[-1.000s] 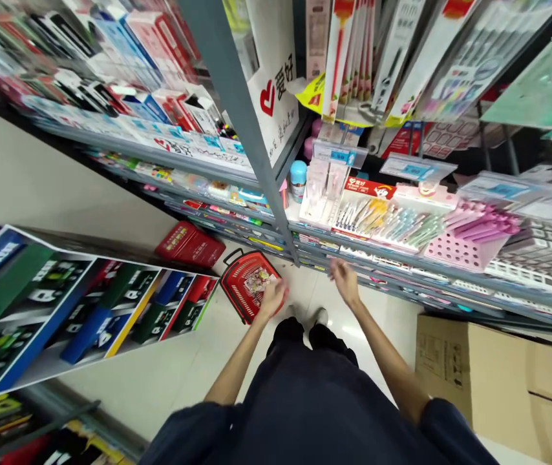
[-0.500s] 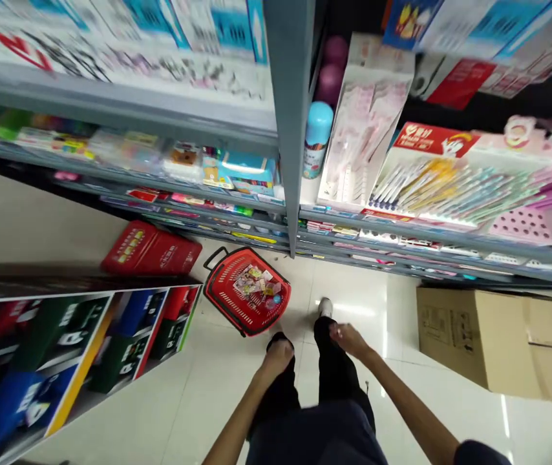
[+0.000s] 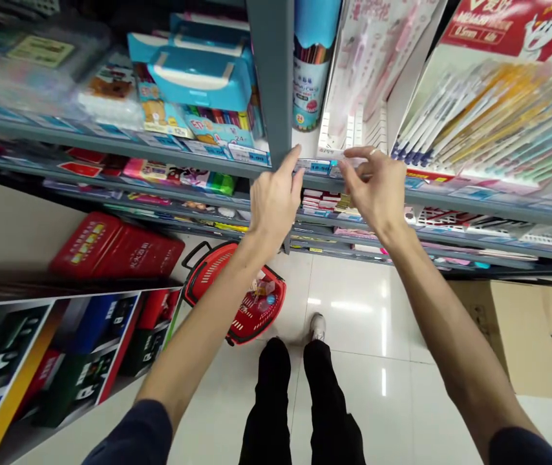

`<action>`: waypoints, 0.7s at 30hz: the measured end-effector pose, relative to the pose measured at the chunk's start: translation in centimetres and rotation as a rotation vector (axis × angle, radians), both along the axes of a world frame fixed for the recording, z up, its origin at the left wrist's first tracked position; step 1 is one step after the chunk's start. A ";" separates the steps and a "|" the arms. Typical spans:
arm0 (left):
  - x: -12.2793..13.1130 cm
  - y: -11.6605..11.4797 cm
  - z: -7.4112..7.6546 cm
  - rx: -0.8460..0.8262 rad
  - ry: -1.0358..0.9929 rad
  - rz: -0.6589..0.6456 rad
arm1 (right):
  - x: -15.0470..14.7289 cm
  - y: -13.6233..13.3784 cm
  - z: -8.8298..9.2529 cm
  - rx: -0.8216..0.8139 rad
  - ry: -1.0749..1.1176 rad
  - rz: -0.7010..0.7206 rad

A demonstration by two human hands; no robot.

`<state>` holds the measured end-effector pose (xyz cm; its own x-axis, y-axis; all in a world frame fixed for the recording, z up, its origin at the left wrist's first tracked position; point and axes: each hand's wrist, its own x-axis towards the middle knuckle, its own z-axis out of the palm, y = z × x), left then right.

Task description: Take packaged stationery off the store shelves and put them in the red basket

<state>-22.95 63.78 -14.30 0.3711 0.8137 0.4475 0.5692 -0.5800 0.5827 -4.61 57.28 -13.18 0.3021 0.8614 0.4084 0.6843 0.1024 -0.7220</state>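
Observation:
My left hand (image 3: pixel 276 203) is at the shelf edge beside the grey upright, its index finger stretched out and thumb apart, holding nothing I can see. Close to its fingertips is a blue price tag (image 3: pixel 315 166). My right hand (image 3: pixel 377 187) is at the same edge on the other side of that tag, fingers bent and apart, with nothing visible in it. Just behind stand a blue-capped tube of coloured pencils (image 3: pixel 309 84) and a white display box (image 3: pixel 353 123) of pink-packed items. A display box of pens (image 3: pixel 479 116) is further right.
A red shopping basket (image 3: pixel 261 316) with small packets stands on the floor, partly behind my left forearm. Red boxes (image 3: pixel 116 248) lie left of it. A cardboard carton (image 3: pixel 532 336) is at right. Left of the upright (image 3: pixel 272 77), blue pencil cases (image 3: pixel 203 74) sit on the shelf.
Both my hands have risen from low over my legs to the shelf edge, and their fingers have opened out. The shelf appears closer.

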 end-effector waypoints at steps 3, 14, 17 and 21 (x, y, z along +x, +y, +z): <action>0.2 0.7 1.2 0.012 0.216 0.078 | 0.0 0.9 -0.1 -0.032 0.049 0.084; 0.5 1.9 2.5 0.039 0.300 0.067 | 0.0 1.8 -0.9 -0.045 0.170 0.162; 0.5 2.0 2.3 0.024 0.245 0.049 | -0.1 1.8 -1.3 -0.040 0.187 0.142; 0.3 2.3 1.3 0.000 0.207 0.046 | -0.2 1.7 -1.9 -0.021 0.193 0.130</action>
